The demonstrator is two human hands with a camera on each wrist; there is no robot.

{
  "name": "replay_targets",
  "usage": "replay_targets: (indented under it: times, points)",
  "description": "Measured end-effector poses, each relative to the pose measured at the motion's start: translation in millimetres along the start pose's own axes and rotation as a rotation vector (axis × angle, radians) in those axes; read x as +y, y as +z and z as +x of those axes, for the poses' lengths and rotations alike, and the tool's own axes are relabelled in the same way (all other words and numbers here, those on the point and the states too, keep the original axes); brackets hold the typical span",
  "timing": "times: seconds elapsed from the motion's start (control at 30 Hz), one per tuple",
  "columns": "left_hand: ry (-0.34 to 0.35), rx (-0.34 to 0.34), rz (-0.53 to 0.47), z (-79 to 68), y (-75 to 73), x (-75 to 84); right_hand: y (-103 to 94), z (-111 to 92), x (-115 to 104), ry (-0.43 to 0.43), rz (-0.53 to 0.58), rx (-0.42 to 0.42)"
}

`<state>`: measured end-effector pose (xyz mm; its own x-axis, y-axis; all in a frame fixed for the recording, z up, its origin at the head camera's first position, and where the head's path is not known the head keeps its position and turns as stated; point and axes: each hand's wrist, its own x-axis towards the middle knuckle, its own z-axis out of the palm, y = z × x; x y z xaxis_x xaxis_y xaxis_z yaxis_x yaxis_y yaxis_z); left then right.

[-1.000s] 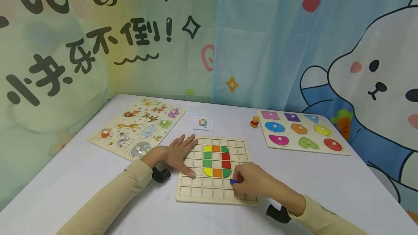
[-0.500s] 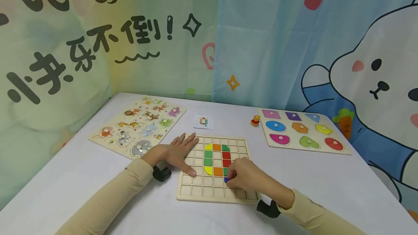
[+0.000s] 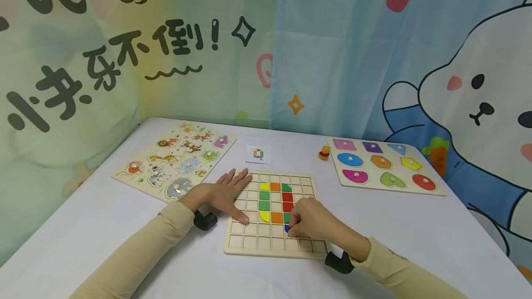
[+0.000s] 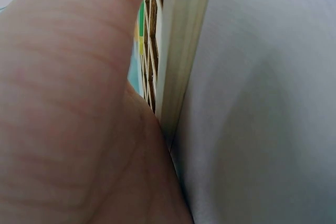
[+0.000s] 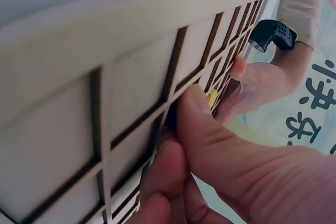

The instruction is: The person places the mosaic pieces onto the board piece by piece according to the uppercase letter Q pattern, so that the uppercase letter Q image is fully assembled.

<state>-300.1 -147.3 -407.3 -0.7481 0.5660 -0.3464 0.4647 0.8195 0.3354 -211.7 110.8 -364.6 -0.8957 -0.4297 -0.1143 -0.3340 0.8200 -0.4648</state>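
Observation:
A wooden grid board (image 3: 245, 243) lies on the table, with yellow, orange, green and red tiles forming a ring in its cells. My right hand (image 3: 312, 219) pinches a small blue tile (image 3: 287, 228) between thumb and fingers, just below the green corner tile (image 3: 286, 217) at the ring's lower right. In the right wrist view the thumb (image 5: 197, 100) covers most of the dark blue tile (image 5: 171, 116). My left hand (image 3: 226, 196) rests with spread fingers on the board's left edge, its thumb lying over the cells.
Behind the board lies a small pattern card (image 3: 258, 155). An animal peg puzzle (image 3: 174, 160) is at the back left. On the right are a shape peg puzzle (image 3: 386, 165) and a little red and yellow figure (image 3: 324, 152).
My right hand has moved left with the blue tile, to the cell below the green corner tile, and has stayed about there over the last half second. The left hand stays put.

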Motion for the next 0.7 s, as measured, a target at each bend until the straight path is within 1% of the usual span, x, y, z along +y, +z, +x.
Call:
replay_targets:
  times: [0.17, 0.23, 0.43, 0.47, 0.57, 0.7]
  points:
    - [-0.003, 0.019, -0.013, 4.8, 3.5, -3.8, 2.7, 0, 3, -0.041, 0.004, 0.031]
    - [-0.002, 0.02, -0.015, 5.6, 3.8, -4.6, 4.0, -1, 5, -0.072, -0.021, 0.042]
    - [-0.003, 0.009, 0.002, 2.5, 1.7, -3.7, 6.6, -2, 11, -0.258, -0.129, 0.061]
    - [-0.002, 0.006, -0.001, 1.2, 1.2, -2.7, 6.6, -2, 12, -0.275, -0.135, 0.057]
    - [0.01, -0.002, -0.016, -2.4, -0.1, 0.4, 5.2, -1, 15, -0.28, -0.144, 0.038]
    - [0.014, -0.001, -0.016, -6.4, -1.2, 5.1, -0.3, 1, 17, -0.233, -0.15, 0.011]
